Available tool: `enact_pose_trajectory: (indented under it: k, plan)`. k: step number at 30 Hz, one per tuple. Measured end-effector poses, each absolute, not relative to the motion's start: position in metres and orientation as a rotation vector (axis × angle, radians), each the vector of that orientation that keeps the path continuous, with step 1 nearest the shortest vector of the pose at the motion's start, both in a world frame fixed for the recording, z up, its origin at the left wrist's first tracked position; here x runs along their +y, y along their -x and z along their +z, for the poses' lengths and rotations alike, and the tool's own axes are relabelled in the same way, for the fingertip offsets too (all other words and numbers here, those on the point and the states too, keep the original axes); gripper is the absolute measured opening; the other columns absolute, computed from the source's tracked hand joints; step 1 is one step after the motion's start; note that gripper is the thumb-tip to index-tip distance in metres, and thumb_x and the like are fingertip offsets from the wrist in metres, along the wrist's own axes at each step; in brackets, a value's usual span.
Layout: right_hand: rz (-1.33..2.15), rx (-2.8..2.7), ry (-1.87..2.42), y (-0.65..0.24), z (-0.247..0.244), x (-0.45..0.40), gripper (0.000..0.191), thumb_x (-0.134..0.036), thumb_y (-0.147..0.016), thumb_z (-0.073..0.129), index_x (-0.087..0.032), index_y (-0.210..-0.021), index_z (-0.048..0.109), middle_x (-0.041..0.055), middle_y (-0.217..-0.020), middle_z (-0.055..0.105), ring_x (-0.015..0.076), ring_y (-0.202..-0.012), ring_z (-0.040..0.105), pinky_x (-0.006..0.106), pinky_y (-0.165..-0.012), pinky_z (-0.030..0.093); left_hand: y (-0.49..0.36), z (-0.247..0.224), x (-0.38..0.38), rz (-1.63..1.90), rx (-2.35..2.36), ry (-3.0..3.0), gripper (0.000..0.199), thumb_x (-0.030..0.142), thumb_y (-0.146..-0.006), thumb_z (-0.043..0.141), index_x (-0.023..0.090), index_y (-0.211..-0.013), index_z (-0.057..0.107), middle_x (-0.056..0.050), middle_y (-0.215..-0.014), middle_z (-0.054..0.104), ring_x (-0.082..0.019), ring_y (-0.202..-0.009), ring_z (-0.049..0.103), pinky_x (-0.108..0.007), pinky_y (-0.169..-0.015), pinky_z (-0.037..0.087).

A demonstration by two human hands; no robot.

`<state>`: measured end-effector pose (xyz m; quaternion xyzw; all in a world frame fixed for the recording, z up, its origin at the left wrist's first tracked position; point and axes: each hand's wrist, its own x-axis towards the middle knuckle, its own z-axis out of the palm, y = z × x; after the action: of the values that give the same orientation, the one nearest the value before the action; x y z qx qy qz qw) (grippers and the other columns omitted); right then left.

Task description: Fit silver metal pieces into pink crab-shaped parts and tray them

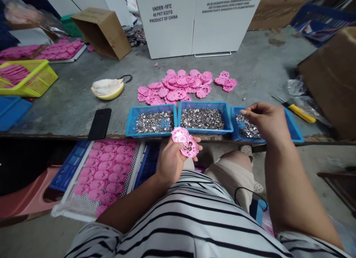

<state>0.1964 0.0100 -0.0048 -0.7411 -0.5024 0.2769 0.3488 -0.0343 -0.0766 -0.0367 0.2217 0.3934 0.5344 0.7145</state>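
My left hand (170, 159) is closed around a pink plastic casing (181, 136), held in front of the table's edge. A few small shiny metal pieces sit in the casing's lower right part, by my thumb. Over the right-hand blue tray (295, 131) is my right hand (265, 118), thumb and forefinger pinched together; what lies between the fingertips is too small to make out. Small metal pieces (246, 127) lie in that tray below the fingertips. The middle blue tray (230, 118) and the left blue tray (129, 120) also hold many small metal pieces.
Loose pink casings (180, 83) are heaped behind the trays. A black phone (99, 123), a fruit rind (108, 89) and a yellow basket (41, 78) stand left. Yellow-handled pliers (302, 113) lie right. A white carton (172, 35) stands behind. Below, a white crate (65, 198) holds casings.
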Motion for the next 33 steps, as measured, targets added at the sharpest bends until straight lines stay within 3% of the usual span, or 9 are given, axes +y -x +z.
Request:
enact_pose_trajectory:
  k: [4, 7, 13, 20, 33]
  plan:
    - [1.226, -1.374, 1.417, -0.158, -0.008, -0.012, 0.033, -0.041, -0.056, 0.084, -0.019, -0.059, 0.061, -0.0038, -0.053, 0.053, 0.0099, -0.05, 0.04, 0.026, -0.05, 0.03, 0.03, -0.036, -0.076, 1.152, 0.968, -0.549, 0.028, 0.019, -0.074, 0.058, 0.017, -0.101, 0.053, -0.008, -0.09, 0.071, -0.023, -0.077, 0.069, -0.026, -0.052, 0.047]
    - [1.423, -1.441, 1.219, -0.136, -0.017, -0.025, 0.037, -0.048, -0.057, 0.084, -0.018, -0.06, 0.063, -0.0031, -0.056, 0.055, 0.0097, -0.052, 0.043, 0.025, -0.05, 0.033, 0.029, -0.036, -0.075, 1.139, 1.011, -0.565, 0.03, 0.019, -0.072, 0.061, 0.017, -0.101, 0.053, -0.005, -0.085, 0.069, -0.022, -0.075, 0.069, -0.025, -0.05, 0.047]
    - [1.481, -1.367, 1.143, -0.129, -0.027, -0.024, 0.032, -0.045, -0.065, 0.081, -0.017, -0.07, 0.066, -0.0039, -0.058, 0.057, 0.0068, -0.045, 0.04, 0.023, -0.043, 0.029, 0.031, -0.037, -0.075, 1.172, 1.046, -0.569, 0.03, 0.021, -0.072, 0.061, 0.016, -0.1, 0.054, -0.007, -0.09, 0.071, -0.019, -0.074, 0.069, -0.023, -0.049, 0.047]
    - [1.562, -1.219, 1.05, -0.128, -0.031, -0.025, 0.03, -0.04, -0.065, 0.084, -0.016, -0.068, 0.067, 0.0007, -0.063, 0.067, 0.0039, -0.041, 0.039, 0.022, -0.041, 0.024, 0.029, -0.037, -0.072, 1.182, 1.032, -0.541, 0.031, 0.02, -0.07, 0.062, 0.016, -0.1, 0.055, -0.005, -0.086, 0.069, -0.019, -0.072, 0.069, -0.023, -0.048, 0.047]
    - [2.053, -0.692, 0.674, -0.122, -0.032, -0.031, 0.024, -0.027, -0.068, 0.084, -0.016, -0.065, 0.062, -0.0017, -0.064, 0.071, -0.0033, -0.034, 0.016, 0.015, -0.036, 0.013, 0.031, -0.036, -0.072, 1.186, 1.046, -0.524, 0.031, 0.022, -0.069, 0.063, 0.016, -0.099, 0.056, -0.007, -0.089, 0.069, -0.02, -0.074, 0.069, -0.024, -0.049, 0.047]
